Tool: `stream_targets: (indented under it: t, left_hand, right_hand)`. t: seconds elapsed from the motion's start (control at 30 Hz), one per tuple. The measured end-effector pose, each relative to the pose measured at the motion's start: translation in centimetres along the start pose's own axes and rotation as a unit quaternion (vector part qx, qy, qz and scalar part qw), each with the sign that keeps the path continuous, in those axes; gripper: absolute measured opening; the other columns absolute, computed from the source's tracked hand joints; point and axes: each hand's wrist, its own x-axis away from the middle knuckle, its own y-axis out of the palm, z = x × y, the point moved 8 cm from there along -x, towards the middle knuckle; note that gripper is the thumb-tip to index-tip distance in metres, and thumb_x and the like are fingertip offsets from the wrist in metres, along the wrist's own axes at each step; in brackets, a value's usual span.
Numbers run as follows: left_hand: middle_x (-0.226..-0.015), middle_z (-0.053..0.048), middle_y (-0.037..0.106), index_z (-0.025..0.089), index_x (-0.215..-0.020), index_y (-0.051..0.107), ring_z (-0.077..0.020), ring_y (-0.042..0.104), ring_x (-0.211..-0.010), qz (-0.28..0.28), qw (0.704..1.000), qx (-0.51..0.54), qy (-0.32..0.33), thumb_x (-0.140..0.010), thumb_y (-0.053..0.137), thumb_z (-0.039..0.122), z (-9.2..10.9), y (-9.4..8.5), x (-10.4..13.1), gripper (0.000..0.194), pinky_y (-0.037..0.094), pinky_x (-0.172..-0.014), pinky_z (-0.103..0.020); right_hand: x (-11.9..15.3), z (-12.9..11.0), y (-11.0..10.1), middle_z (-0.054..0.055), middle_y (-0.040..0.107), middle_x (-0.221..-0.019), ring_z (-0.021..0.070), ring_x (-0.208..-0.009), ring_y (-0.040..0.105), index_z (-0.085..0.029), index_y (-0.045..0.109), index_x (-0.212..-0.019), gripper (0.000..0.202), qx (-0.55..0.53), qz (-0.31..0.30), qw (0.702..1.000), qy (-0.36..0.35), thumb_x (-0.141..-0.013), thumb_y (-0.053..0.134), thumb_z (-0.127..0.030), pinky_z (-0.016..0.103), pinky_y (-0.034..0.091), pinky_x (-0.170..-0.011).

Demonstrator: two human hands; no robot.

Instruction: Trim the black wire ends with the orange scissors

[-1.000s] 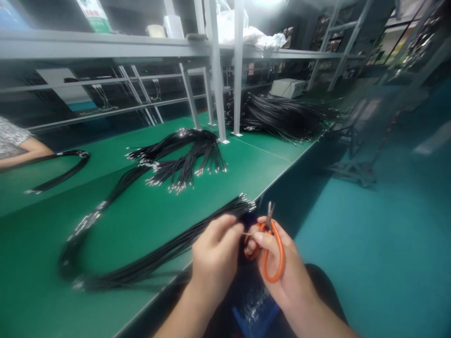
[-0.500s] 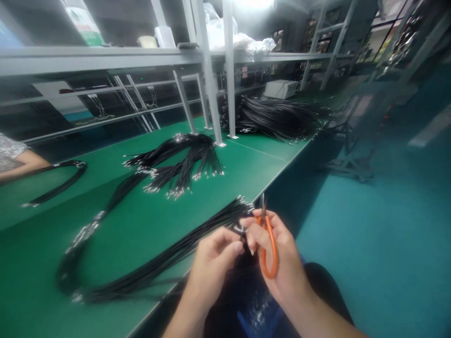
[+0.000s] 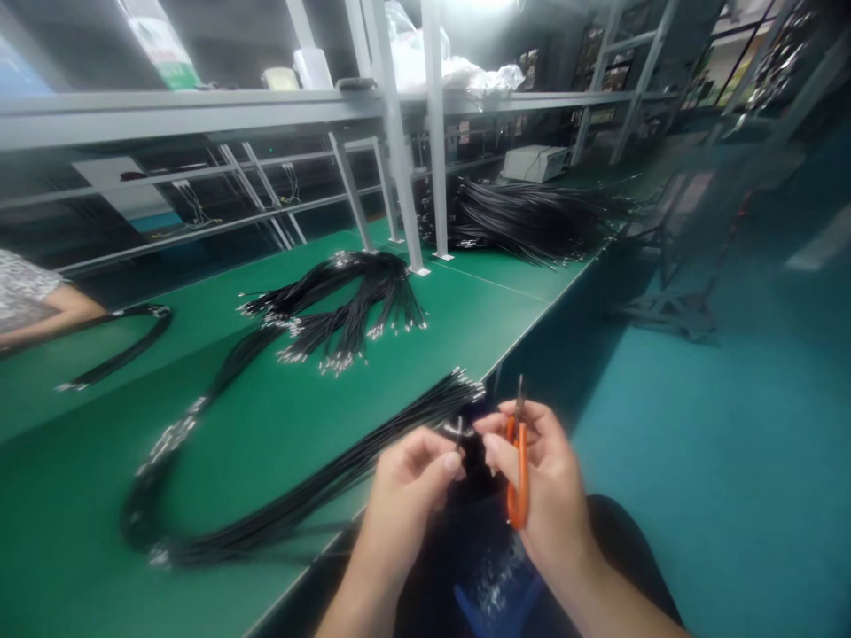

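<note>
My left hand (image 3: pixel 413 478) is closed, thumb against fingers, on a thin black cable whose small silvery ends (image 3: pixel 458 429) stick up over the fingertips. My right hand (image 3: pixel 553 474) is wrapped round orange-handled snips (image 3: pixel 518 483), with the short metal blades pointing up and away. A small gap separates the right fingertips from the cable ends. Just beyond both hands, a long bundle of black cables (image 3: pixel 372 452) lies along the bench edge, its metal-tipped ends by my fingers. Below, a blue container (image 3: pixel 495 589) at my lap holds small shiny bits, too blurred to name.
The green bench (image 3: pixel 266 478) also carries a fanned heap of black cables (image 3: pixel 359 306) and a larger pile (image 3: pixel 532 217) behind the shelf posts (image 3: pixel 435 159). At the left, another person's arm (image 3: pixel 76 308) rests beside a curved cable bundle (image 3: pixel 150 341).
My right hand has moved a little right, away from the left hand. The snips have turned, and their handles now appear narrower. My left hand keeps its pinch.
</note>
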Motion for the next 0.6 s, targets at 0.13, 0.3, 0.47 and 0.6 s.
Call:
stream_targets:
  t: [0.13, 0.3, 0.47, 0.6]
  left_hand:
    - [-0.059, 0.002, 0.054, 0.014, -0.069, 0.058, -0.0065, 0.038, -0.049, -0.008, 1.0, -0.003, -0.002, -0.078, 0.066, 0.031, 0.1, 0.4, -0.1, 0.021, 0.03, -0.046, -0.018]
    - [-0.057, 0.004, 0.049, 0.014, -0.067, 0.058, -0.0061, 0.038, -0.049, -0.009, 1.0, -0.002, -0.003, -0.076, 0.067, 0.028, 0.3, 0.8, -0.1, 0.019, 0.03, -0.046, -0.018]
    - [-0.059, 0.004, 0.051, 0.014, -0.067, 0.059, -0.0065, 0.04, -0.051, 0.015, 1.0, 0.006, 0.016, -0.077, 0.066, 0.027, 0.5, 0.5, 0.3, 0.017, 0.032, -0.047, -0.017]
    - [-0.063, 0.003, 0.056, 0.015, -0.071, 0.061, -0.0061, 0.041, -0.051, 0.048, 0.998, 0.031, 0.02, -0.078, 0.066, 0.028, 0.3, -0.3, 0.4, 0.016, 0.033, -0.048, -0.017]
  right_hand:
    - [0.3, -1.6, 0.3, 0.001, 0.068, -0.097, 0.0119, -0.078, 0.062, -0.026, 0.055, -0.098, 0.024, 0.129, -0.033, 0.984, -0.116, -0.078, 0.066, -0.016, 0.022, 0.05, -0.068]
    - [0.9, -1.7, 0.8, 0.0, 0.069, -0.091, 0.0154, -0.082, 0.065, -0.027, 0.057, -0.097, 0.028, 0.242, -0.037, 0.947, -0.209, -0.075, 0.064, -0.01, 0.024, 0.052, -0.068]
    - [2.0, -2.5, 1.1, -0.002, 0.067, -0.082, 0.0134, -0.071, 0.066, -0.027, 0.057, -0.098, 0.032, 0.312, 0.026, 0.896, -0.315, -0.074, 0.064, -0.008, 0.021, 0.052, -0.063]
    - [2.5, -2.2, 0.7, -0.001, 0.067, -0.08, 0.0132, -0.066, 0.064, -0.027, 0.056, -0.1, 0.031, 0.347, 0.028, 0.886, -0.307, -0.076, 0.061, -0.009, 0.021, 0.052, -0.061]
